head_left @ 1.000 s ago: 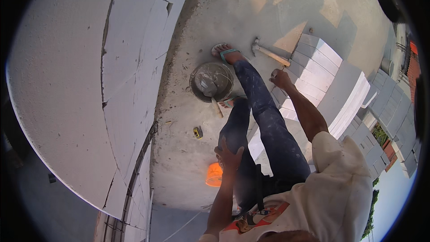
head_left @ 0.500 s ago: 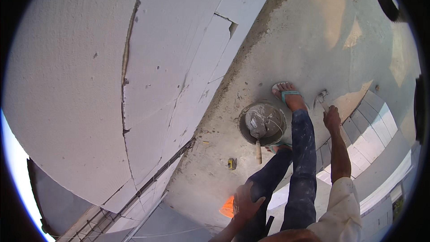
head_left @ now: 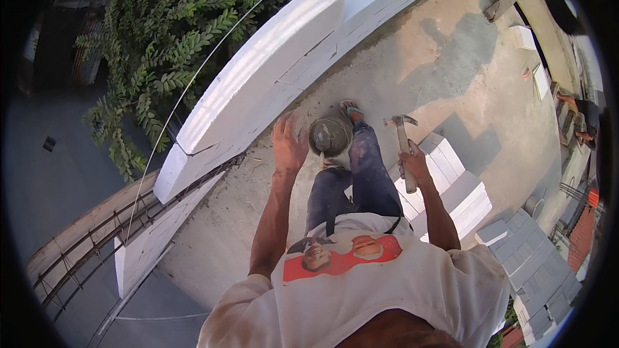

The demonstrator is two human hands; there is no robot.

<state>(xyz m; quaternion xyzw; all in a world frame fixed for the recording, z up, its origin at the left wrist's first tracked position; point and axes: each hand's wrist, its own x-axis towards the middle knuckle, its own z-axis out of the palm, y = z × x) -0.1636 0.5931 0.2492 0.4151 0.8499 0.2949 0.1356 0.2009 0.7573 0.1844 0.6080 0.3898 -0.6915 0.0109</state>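
While gripped partway along the handle, hammer [head_left: 402, 136]: in right hand [head_left: 417, 162], with head clear beyond the fist, probably for balance.
Right hand: curled closed around the handle.
Left hand [head_left: 290, 146]: spread open, holding nothing, near white block wall [head_left: 258, 84]; cannot tell whether touching.
Bucket [head_left: 349, 131]: between both hands, nearer the left, likely for easy reach.
Trowel [head_left: 322, 159]: resting in bucket, handle over the rim, apparently for quick grasping.
White blocks [head_left: 446, 156]: stacked beside the right hand.
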